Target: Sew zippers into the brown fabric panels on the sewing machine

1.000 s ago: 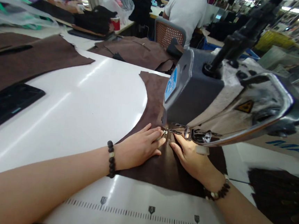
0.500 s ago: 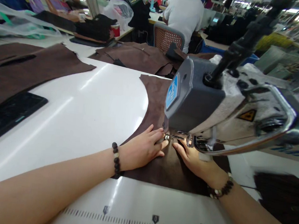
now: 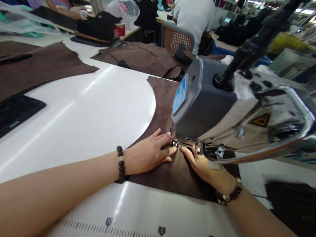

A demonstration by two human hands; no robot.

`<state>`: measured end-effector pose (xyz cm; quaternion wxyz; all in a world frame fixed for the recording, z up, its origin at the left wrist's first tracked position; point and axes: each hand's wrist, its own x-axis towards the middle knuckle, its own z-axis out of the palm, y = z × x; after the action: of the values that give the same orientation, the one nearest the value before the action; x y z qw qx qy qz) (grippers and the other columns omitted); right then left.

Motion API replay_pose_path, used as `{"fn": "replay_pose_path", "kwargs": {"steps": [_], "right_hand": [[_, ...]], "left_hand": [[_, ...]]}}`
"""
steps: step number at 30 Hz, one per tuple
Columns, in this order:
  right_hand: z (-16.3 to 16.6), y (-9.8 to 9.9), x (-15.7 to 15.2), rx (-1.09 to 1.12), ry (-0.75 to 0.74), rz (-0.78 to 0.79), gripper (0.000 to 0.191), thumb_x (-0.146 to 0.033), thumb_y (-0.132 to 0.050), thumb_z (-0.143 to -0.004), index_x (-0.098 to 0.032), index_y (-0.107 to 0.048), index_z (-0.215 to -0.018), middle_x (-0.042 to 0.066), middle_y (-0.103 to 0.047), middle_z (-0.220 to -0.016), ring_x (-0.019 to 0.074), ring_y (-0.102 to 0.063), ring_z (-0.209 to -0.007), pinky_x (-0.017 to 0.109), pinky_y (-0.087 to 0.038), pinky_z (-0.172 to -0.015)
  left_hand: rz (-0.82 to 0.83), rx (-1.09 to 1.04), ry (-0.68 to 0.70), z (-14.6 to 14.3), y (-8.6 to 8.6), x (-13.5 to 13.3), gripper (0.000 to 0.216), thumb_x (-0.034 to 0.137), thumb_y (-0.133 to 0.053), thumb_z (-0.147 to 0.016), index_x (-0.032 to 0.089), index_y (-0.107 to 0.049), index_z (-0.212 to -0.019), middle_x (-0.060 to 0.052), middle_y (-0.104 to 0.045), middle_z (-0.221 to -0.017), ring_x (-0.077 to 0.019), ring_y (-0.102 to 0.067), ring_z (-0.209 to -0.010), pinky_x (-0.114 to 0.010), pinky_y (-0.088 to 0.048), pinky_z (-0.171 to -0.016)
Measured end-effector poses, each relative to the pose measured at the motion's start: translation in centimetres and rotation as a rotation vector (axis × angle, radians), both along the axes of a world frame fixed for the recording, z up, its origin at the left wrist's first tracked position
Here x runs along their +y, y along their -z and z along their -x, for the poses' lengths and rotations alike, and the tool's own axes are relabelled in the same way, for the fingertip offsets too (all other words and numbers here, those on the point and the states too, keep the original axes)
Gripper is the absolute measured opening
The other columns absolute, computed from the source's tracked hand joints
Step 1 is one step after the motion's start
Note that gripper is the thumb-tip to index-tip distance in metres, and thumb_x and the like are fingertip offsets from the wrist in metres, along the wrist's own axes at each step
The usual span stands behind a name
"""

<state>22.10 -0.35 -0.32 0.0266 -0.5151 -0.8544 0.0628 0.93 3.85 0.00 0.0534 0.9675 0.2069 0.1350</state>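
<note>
A dark brown fabric piece [image 3: 169,176] lies on the white table under the head of a sewing machine [image 3: 204,96]. My left hand [image 3: 148,152] rests flat on it, fingers spread, just left of the presser foot [image 3: 175,143]. On the other side of the foot, my right hand [image 3: 202,164] lies on the same fabric with its thumb stretched toward the foot. The machine head partly covers the right fingers. Both palms face down, and the cloth between them is slightly puckered. Beaded bracelets circle both wrists.
Another brown fabric piece [image 3: 40,67] lies at left, partly over a dark phone-like slab [image 3: 11,118]. More brown cloth [image 3: 143,58] is heaped beyond the table. A ruler scale [image 3: 136,236] runs along the front. Dark cloth [image 3: 299,212] sits at right. A person in white [image 3: 194,16] sits ahead.
The whole view has shifted slightly. Both hands stay on the fabric beside the presser foot, in nearly the same pose. A thin lever on the machine's side has changed position.
</note>
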Motion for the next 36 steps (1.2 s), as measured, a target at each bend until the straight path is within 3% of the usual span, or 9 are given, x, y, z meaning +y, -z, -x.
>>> {"fn": "replay_pose_path", "kwargs": {"steps": [7,10,13,16,19,22,25,30,36], "right_hand": [[-1.6,-0.4,0.1,-0.027,0.178,-0.032,0.029,-0.024,-0.039,-0.087,-0.017,-0.066,-0.093,0.008,-0.067,-0.084,0.0215,-0.06,-0.084,0.037,-0.044,-0.081],[-1.1,-0.6,-3.4,-0.106,0.259,-0.189,0.037,-0.034,-0.04,-0.087,-0.01,-0.059,-0.108,0.015,-0.062,-0.103,0.0275,-0.055,-0.098,0.046,-0.04,-0.088],[0.8,-1.2,-8.7,-0.141,0.225,-0.332,0.049,-0.04,-0.036,-0.088,-0.003,-0.056,-0.113,0.021,-0.056,-0.114,0.0303,-0.054,-0.102,0.045,-0.044,-0.084],[2.5,-2.5,-11.9,-0.016,0.023,-0.213,0.04,-0.031,-0.033,-0.089,-0.009,-0.059,-0.11,0.013,-0.065,-0.101,0.0204,-0.062,-0.085,0.03,-0.051,-0.071],[3.3,-3.8,-10.6,0.079,0.11,-0.098,0.035,-0.025,-0.032,-0.09,-0.013,-0.058,-0.11,0.009,-0.066,-0.096,0.0169,-0.063,-0.082,0.027,-0.051,-0.07],[3.5,-4.0,-6.9,0.113,0.262,-0.145,0.037,-0.025,-0.034,-0.089,-0.011,-0.05,-0.12,0.013,-0.055,-0.119,0.0208,-0.053,-0.107,0.034,-0.045,-0.089],[3.7,-3.0,-4.3,0.09,0.295,-0.086,0.04,-0.022,-0.037,-0.088,-0.012,-0.043,-0.127,0.012,-0.046,-0.129,0.0224,-0.045,-0.117,0.039,-0.04,-0.094],[4.0,-1.0,-3.9,0.047,0.293,-0.096,0.042,-0.021,-0.041,-0.087,-0.016,-0.04,-0.129,0.01,-0.043,-0.133,0.0242,-0.038,-0.122,0.044,-0.039,-0.093],[4.1,-0.8,-4.0,0.021,0.282,-0.124,0.04,-0.02,-0.041,-0.087,-0.019,-0.042,-0.128,0.011,-0.049,-0.126,0.0241,-0.043,-0.117,0.045,-0.04,-0.091]], "left_hand": [[-0.008,0.033,0.066,0.5,0.1,0.9,0.031,0.032,-0.043,-0.09,0.015,-0.054,-0.114,-0.016,-0.048,-0.119,-0.0266,-0.043,-0.114,-0.046,-0.036,-0.096],[-0.026,0.09,0.085,1.3,-0.6,1.8,0.028,0.029,-0.043,-0.091,0.018,-0.055,-0.114,-0.014,-0.048,-0.121,-0.0252,-0.043,-0.115,-0.046,-0.034,-0.097],[-0.009,0.084,-0.01,1.8,-1.5,1.6,0.023,0.024,-0.044,-0.09,0.018,-0.061,-0.104,-0.01,-0.052,-0.114,-0.0218,-0.05,-0.105,-0.04,-0.039,-0.093],[0.026,0.057,-0.069,1.5,-2.0,0.1,0.022,0.026,-0.046,-0.09,0.014,-0.061,-0.099,-0.009,-0.056,-0.106,-0.0192,-0.054,-0.095,-0.034,-0.044,-0.087],[0.01,0.07,-0.101,0.5,-1.8,-1.5,0.028,0.033,-0.05,-0.087,0.01,-0.059,-0.099,-0.011,-0.056,-0.105,-0.0212,-0.054,-0.095,-0.033,-0.044,-0.087],[-0.009,0.086,-0.169,-0.4,-1.3,-2.3,0.043,0.044,-0.054,-0.083,0.006,-0.055,-0.103,-0.014,-0.055,-0.105,-0.0242,-0.052,-0.098,-0.034,-0.043,-0.087],[-0.008,0.095,-0.22,-0.9,-0.8,-2.4,0.055,0.052,-0.056,-0.077,0.006,-0.053,-0.105,-0.014,-0.053,-0.107,-0.0257,-0.05,-0.1,-0.036,-0.043,-0.085],[0.002,0.06,-0.25,-1.2,-0.2,-2.5,0.061,0.055,-0.06,-0.071,0.005,-0.052,-0.105,-0.014,-0.053,-0.109,-0.0254,-0.048,-0.103,-0.036,-0.042,-0.089],[-0.01,0.064,-0.241,-1.3,-0.1,-2.6,0.063,0.055,-0.06,-0.07,0.003,-0.052,-0.106,-0.015,-0.054,-0.109,-0.0245,-0.049,-0.102,-0.032,-0.04,-0.093]]}}
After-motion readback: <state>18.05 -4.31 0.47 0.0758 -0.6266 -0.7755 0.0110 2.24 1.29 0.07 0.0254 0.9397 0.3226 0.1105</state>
